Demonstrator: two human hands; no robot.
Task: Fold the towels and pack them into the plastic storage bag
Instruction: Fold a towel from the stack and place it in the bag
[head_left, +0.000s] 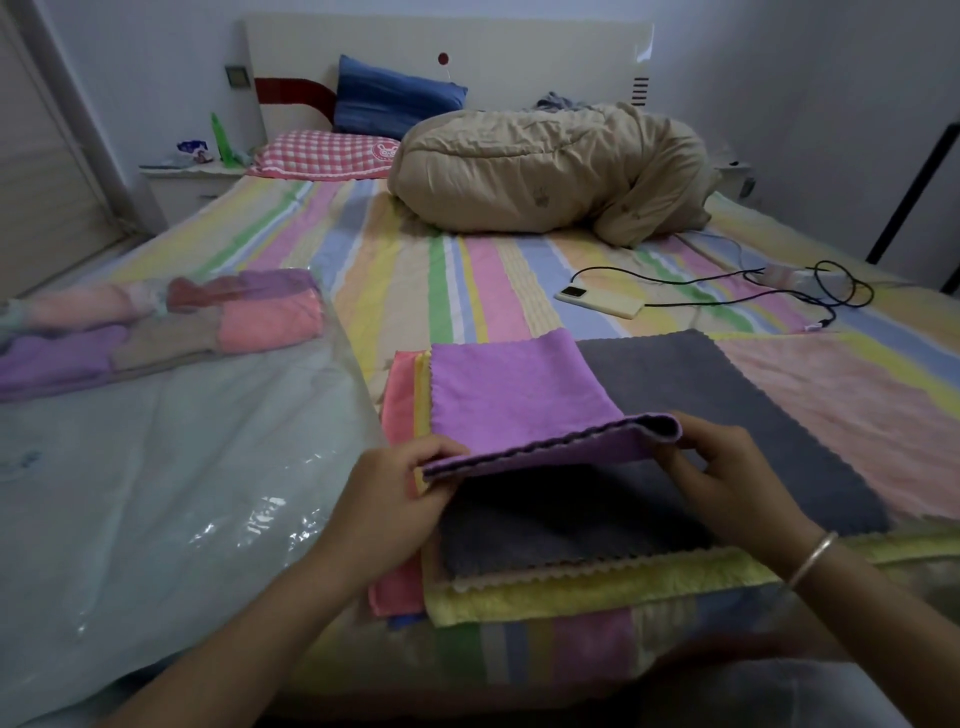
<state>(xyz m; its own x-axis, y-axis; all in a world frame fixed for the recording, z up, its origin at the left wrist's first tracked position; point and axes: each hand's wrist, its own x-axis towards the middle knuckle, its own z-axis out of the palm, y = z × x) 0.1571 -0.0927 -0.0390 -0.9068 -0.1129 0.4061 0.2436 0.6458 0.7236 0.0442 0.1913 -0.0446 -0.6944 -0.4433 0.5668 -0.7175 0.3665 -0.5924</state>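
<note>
- The left hand (400, 483) pinches the near-left edge of the purple towel (509, 395), thumb on top and fingers curled under. The right hand (727, 467) pinches its near-right corner the same way.
- Between the hands the near edge is lifted off the pile and shows two scalloped layers. The far part lies flat.
- Under it lies a spread grey towel (701, 395). Below that are a yellow towel (571, 592) and a coral towel (397, 582), whose edges show at the near and left sides. A pale pink towel (857, 415) lies to the right.
- The plastic storage bag (156, 493) lies flat on the left of the bed (395, 270), just beside the pile. Several folded towels (265, 322) already sit at its far end.
- Step in hand, as I judge it: folding the purple towel, which looks folded once with at least one more fold to come.
- The next move calls for carrying the pinched edge over to meet the far edge with corners matched. The towel then needs flattening before it goes left into the bag.
- A phone (597, 301) on its cable lies further off, clear of the work.
</note>
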